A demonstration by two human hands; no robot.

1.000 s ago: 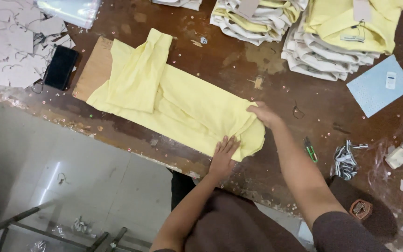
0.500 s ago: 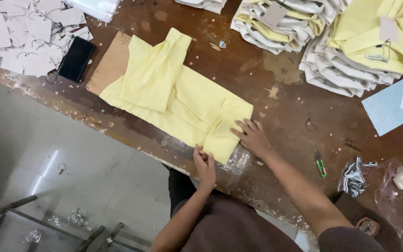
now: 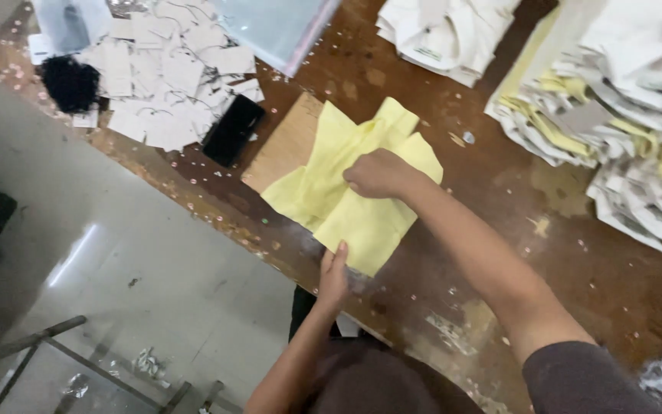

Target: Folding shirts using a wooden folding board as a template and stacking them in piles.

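- Plainly, your right hand (image 3: pixel 377 173) pressed down, fingers curled, gripping the yellow cloth (image 3: pixel 354 192) at its middle.
- Your left hand (image 3: pixel 333 276), fingers straight, touched its near edge on the table (image 3: pixel 576 253).

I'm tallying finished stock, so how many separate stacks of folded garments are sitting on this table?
2: a white stack at the top centre, and a larger white-and-yellow heap along the right edge. More may lie outside the frame, and the heap may hold several stacks.
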